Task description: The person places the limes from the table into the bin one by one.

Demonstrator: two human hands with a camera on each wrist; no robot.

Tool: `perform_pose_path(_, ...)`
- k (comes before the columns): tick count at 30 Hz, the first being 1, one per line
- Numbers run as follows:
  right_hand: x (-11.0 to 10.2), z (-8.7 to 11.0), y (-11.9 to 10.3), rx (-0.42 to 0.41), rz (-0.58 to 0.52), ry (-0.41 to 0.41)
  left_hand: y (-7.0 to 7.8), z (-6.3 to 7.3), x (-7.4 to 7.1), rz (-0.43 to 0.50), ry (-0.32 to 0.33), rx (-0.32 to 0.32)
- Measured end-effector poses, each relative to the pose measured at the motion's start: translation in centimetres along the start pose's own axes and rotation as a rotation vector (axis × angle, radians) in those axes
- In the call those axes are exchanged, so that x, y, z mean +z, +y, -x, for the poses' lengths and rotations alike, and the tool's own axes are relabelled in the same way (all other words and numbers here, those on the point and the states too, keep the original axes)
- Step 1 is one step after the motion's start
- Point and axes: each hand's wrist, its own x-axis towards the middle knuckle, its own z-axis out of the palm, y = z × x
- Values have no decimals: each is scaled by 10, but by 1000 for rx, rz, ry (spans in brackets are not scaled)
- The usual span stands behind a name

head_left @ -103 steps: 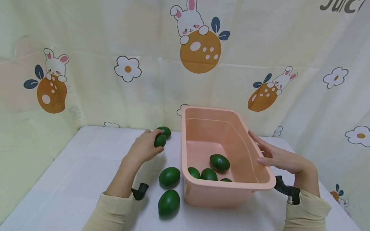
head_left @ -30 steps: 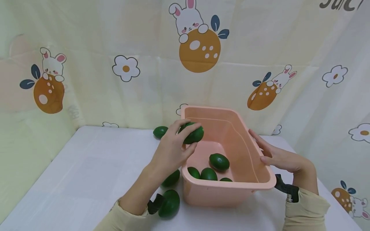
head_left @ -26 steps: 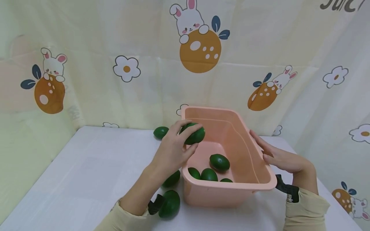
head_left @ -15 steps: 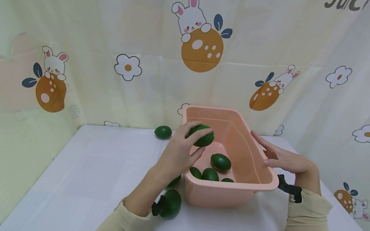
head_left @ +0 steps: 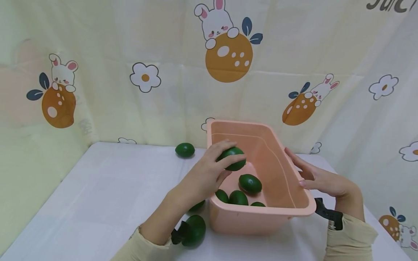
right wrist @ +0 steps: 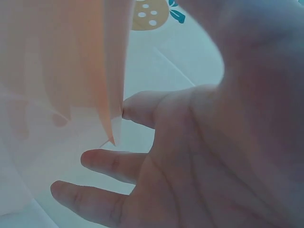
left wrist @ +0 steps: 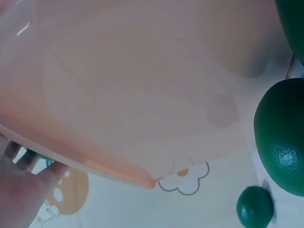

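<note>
In the head view my left hand [head_left: 207,172] grips a glossy dark green lime [head_left: 237,165] between thumb and fingers. It holds the fruit inside the mouth of a pink plastic bin [head_left: 254,210], over the limes on its floor. One lime [head_left: 250,183] lies whole in sight there, and several more are partly hidden by the near rim. My right hand [head_left: 323,181] is at the bin's right side. In the right wrist view its thumb touches the bin's edge [right wrist: 116,71], while the other fingers [right wrist: 114,164] extend fairly straight along the outside.
Left of the bin, a lime [head_left: 185,150] lies at the back of the white table [head_left: 107,195]. Nearer the front are another lime [head_left: 196,230] and one mostly covered by my left forearm. A curtain [head_left: 169,108] printed with rabbits and flowers hangs behind the table.
My left hand has picked up a lime from the back left of the table and carried it right, over the bin's left rim and lower into its mouth. My right hand stays at the side.
</note>
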Motion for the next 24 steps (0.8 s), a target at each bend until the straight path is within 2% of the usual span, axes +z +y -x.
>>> perform_pose_path(6,1,0,0,-4,-10,-5,1,1,-3,9,-111,-58)
perform_pose_path(10,0,0,2,2,-9,-1,1,2,-3,-10,-125,-64)
perform_pose_path(15,-2,-3,4,-5,4,7,0,2,-2,-6,-98,-71)
perform_pose_path(18,-2,-3,3,-8,12,5,-1,2,-1,-23,-60,-78)
perform_pose_path(24,-1,-2,1,-13,16,8,-8,1,1,-58,71,-178)
